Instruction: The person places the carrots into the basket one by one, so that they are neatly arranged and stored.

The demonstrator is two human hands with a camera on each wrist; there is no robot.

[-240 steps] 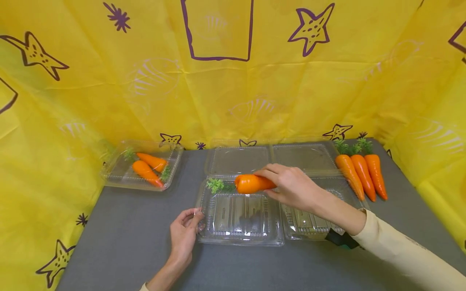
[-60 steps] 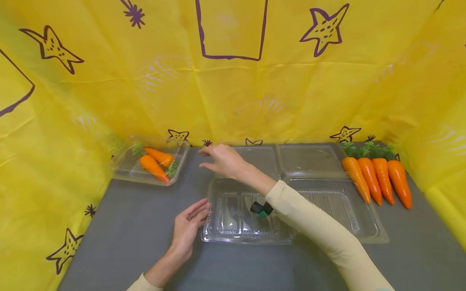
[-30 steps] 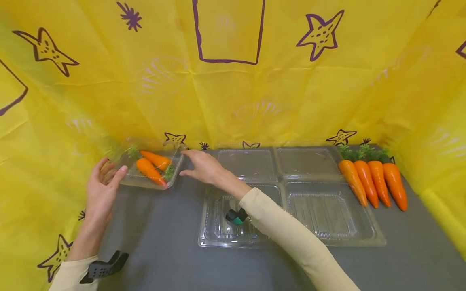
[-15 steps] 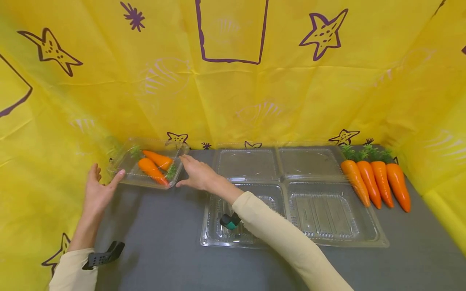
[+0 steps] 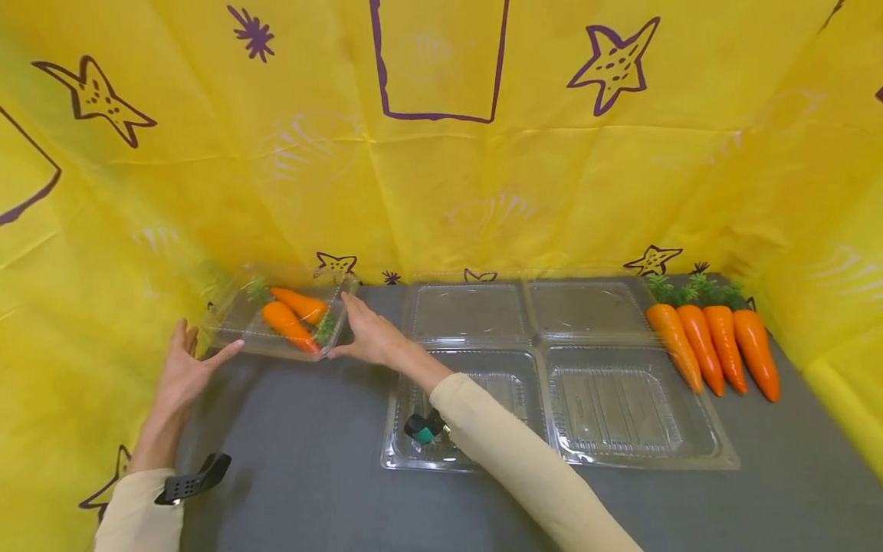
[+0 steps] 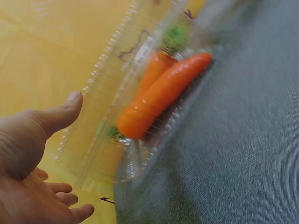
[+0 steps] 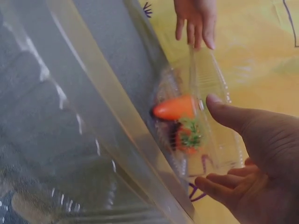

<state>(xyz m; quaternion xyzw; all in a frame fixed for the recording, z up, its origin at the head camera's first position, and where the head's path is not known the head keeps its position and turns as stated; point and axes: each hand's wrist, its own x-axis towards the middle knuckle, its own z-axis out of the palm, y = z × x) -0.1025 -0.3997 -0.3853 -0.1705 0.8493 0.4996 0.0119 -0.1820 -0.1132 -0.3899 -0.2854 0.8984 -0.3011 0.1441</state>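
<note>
At the back left a lidded clear plastic container (image 5: 237, 326) holds two orange carrots (image 5: 288, 325) with green tops, lying in opposite directions. My left hand (image 5: 182, 376) is beside its left end, fingers spread and thumb out, holding nothing. On the other side my right hand (image 5: 372, 335) is at the container's right end with thumb and fingers apart; whether the fingertips touch the plastic, I cannot tell. In the left wrist view a narrow gap shows between the left thumb (image 6: 70, 109) and the container (image 6: 105, 126). The right wrist view has both hands at opposite ends of the container (image 7: 212, 121).
Two open clear containers (image 5: 720, 452) stand side by side mid-table, lids (image 5: 469, 310) folded back; the right forearm crosses over the left one. Several carrots (image 5: 697, 349) lie in a row at the right, tops toward the back. A yellow patterned cloth (image 5: 441, 169) walls the grey table (image 5: 310, 475).
The carrot held by the right hand earlier now lies in the row at the right. Both hands have moved from the middle container to the lidded one; in the last half second they barely shift.
</note>
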